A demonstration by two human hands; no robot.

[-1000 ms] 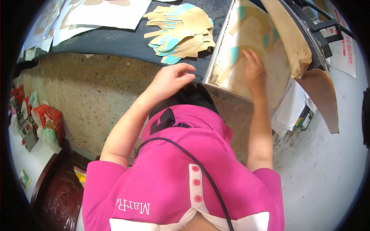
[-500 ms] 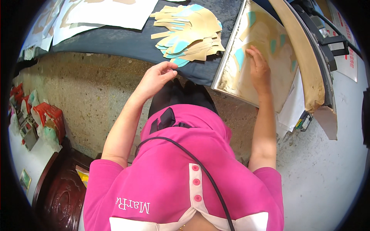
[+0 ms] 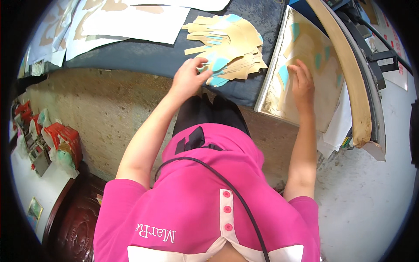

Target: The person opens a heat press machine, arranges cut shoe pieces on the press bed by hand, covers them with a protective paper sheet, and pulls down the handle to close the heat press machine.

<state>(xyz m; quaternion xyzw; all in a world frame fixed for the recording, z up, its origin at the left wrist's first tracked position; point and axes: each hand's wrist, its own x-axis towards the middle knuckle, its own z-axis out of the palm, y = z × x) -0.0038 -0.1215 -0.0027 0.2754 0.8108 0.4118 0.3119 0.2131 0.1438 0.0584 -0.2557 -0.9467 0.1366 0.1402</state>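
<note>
A fanned pile of flat tan cut pieces with turquoise patches (image 3: 235, 41) lies near the front edge of the dark-covered table. My left hand (image 3: 188, 78) is at the pile's near left edge, thumb and fingers apart around a turquoise end; whether it touches is hard to tell. To the right, my right hand (image 3: 303, 85) hovers over or rests on a pale flat board with a metal rim (image 3: 273, 72), fingers loosely stretched and nothing seen in them. Several tan and turquoise pieces, among them a turquoise-ended one (image 3: 283, 77), lie on that board.
White sheets with brown shapes (image 3: 135, 24) cover the table's left part. A curved tan-edged frame (image 3: 351, 78) stands right of the board, with white papers (image 3: 338, 124) beneath. Red baskets (image 3: 65, 137) and a dark carved wooden chair (image 3: 76, 222) are at lower left.
My left hand has moved up and right to the edge of the pile, its fingers parting. My right hand stays over the board with little change. The whole view has shifted slightly.
</note>
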